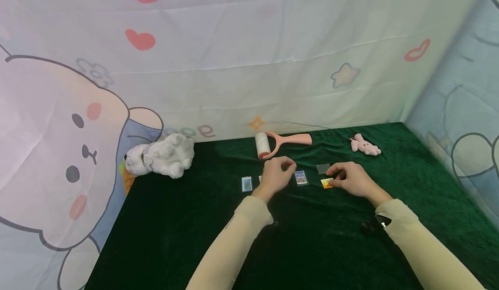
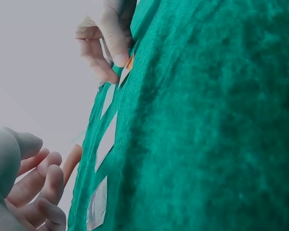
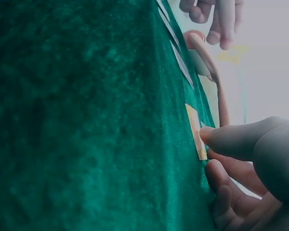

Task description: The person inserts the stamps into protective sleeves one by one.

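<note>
My right hand [image 1: 351, 178] is over the cloth at the right of a row of small cards, its thumb and fingertips pinching the edge of a yellow-orange card [image 1: 326, 183]. In the right wrist view the thumb lies at the edge of this card [image 3: 195, 132]. A clear card sleeve [image 1: 322, 169] lies just behind it. My left hand [image 1: 276, 175] hovers over the row with loosely bent fingers, holding nothing. To its right is a sleeved purple-and-white card [image 1: 301, 177], to its left a blue card [image 1: 247, 184]. Another card is mostly hidden under the left hand.
A lint roller [image 1: 290, 140] with a pink handle lies behind the cards. A white plush toy [image 1: 161, 156] rests at the left edge of the green cloth [image 1: 175, 238], and a small pink plush [image 1: 365, 145] at the back right. A patterned fabric backdrop rises behind.
</note>
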A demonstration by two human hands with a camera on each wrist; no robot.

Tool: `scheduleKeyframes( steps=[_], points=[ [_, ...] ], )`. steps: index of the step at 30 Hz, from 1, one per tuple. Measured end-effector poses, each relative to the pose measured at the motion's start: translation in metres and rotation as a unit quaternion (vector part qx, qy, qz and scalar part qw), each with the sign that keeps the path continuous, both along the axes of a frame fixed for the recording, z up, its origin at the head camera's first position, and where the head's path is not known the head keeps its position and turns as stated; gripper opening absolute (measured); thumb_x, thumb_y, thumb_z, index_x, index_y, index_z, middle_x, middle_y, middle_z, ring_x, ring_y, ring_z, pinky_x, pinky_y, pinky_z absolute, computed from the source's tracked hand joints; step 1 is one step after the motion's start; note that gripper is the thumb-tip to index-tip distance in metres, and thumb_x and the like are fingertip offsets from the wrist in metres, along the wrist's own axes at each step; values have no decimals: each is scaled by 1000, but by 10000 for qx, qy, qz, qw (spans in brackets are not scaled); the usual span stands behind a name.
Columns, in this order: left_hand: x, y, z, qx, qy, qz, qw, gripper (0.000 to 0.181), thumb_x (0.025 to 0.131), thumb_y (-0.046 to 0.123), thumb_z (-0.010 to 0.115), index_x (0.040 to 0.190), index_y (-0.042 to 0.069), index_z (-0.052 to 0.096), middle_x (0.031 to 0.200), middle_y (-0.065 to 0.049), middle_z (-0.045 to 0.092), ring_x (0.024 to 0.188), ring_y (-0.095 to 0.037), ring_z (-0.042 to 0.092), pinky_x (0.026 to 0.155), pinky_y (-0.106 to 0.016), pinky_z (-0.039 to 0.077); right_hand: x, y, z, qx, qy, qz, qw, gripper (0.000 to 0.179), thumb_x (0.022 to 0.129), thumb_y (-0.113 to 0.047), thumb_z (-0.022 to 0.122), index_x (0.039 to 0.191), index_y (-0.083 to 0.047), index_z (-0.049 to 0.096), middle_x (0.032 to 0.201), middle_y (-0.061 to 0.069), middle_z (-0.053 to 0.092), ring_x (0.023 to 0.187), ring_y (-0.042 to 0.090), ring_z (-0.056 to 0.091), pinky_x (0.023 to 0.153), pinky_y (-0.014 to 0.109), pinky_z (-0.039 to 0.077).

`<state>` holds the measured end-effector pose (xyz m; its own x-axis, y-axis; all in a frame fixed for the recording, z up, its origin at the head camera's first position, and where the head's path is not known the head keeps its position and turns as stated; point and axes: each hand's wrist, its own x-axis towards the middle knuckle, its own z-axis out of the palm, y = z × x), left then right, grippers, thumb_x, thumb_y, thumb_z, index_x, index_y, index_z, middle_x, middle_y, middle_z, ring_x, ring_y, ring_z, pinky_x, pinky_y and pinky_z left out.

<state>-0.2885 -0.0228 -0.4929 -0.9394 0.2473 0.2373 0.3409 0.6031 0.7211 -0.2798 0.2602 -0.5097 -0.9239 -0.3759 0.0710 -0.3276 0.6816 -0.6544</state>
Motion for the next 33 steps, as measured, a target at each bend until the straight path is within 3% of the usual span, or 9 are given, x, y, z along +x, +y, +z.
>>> scheduleKeyframes(
  steps=[12, 20, 25, 33],
  points=[
    [0, 9, 5, 315, -153, -192, 9992, 14, 104, 22, 67, 106, 14, 79, 104, 2, 77, 94, -12, 64, 89, -34, 54, -4, -2, 1, 107, 67, 47, 9999, 17, 88, -5, 82, 103, -9, 75, 99, 6, 71, 78, 17, 59, 70, 33, 48],
    [0, 12, 5, 234, -258, -331, 9988, 15, 105, 23, 67, 108, 14, 79, 106, 3, 77, 96, -12, 64, 93, -34, 54, -3, 1, 4, 13, 0, 207, 9998, 16, 90, 2, 77, 101, -8, 74, 94, 1, 69, 84, 16, 63, 79, 36, 54],
    [0, 14, 3, 259, -299, -523, 9978, 16, 105, 22, 66, 110, 14, 79, 107, 2, 77, 93, -11, 64, 88, -30, 54, 1, 5, 7, -150, -46, 276, 9995, 16, 91, 2, 76, 104, -8, 74, 96, 3, 70, 88, 17, 66, 83, 39, 57],
    [-5, 23, 1, 133, -297, -834, 9960, 16, 105, 22, 66, 113, 13, 77, 106, 1, 75, 77, -6, 60, 74, -22, 51, 3, 11, 3, -500, -109, 207, 9985, 19, 94, 3, 73, 112, -4, 71, 102, 10, 70, 88, 20, 65, 78, 25, 56]
  ],
)
